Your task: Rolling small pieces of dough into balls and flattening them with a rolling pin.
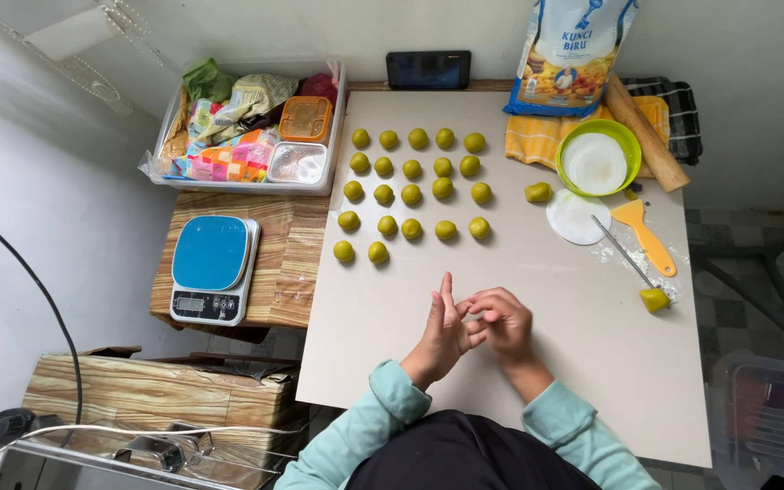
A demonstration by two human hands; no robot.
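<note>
My left hand (440,333) and my right hand (504,324) meet over the near middle of the pale table top (583,372). The right hand's fingers curl around a small pale piece (474,318). The left hand's fingers are straight and apart, and they rest against the piece and the right fingers. Beyond the hands lie several rows of round green dough balls (413,195). One more green lump (538,192) sits apart to their right.
At the back right are a green bowl (625,136), a white disc (575,218), a yellow scraper (643,234), a thin metal tool (623,254) beside a green bit (655,299), a rolling pin (646,132) and a flour bag (571,54). A blue scale (215,268) and a plastic bin (247,127) stand left.
</note>
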